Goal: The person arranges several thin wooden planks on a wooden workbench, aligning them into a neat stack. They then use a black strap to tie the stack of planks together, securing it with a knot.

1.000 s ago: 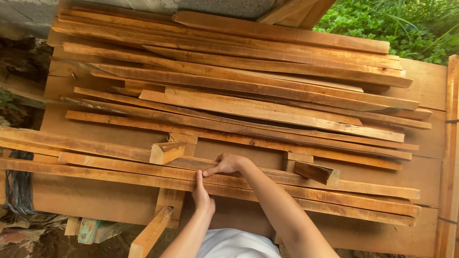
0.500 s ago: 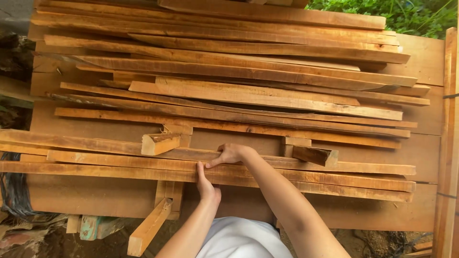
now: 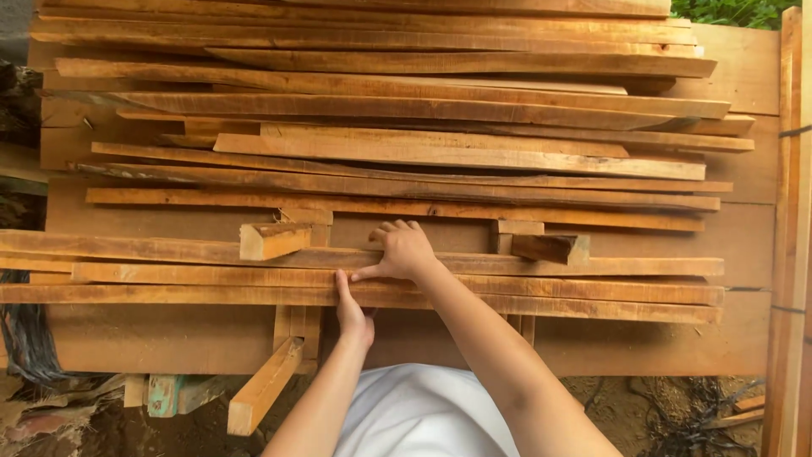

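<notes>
Several long rough wooden slats lie across a plywood bench top (image 3: 744,68). My right hand (image 3: 401,251) rests palm down on the nearest group of slats (image 3: 550,279), fingers curled over the upper slat's edge and thumb stretched left. My left hand (image 3: 351,309) grips the front edge of the lowest near slat (image 3: 169,294), thumb on top. The two hands are almost touching at the bench's middle. A short wood block (image 3: 271,240) lies just left of my right hand, and another block (image 3: 550,246) lies to its right.
A big stack of long slats (image 3: 423,110) fills the far half of the bench. A wooden leg piece (image 3: 264,387) juts out below the front edge. An upright board (image 3: 791,228) stands at the right. Dirt and debris lie below; green plants (image 3: 736,10) at top right.
The view has tilted down, so the bench sits higher in the picture. My left hand has slid slightly up onto the front slat's edge; my right hand stays on the same slats.
</notes>
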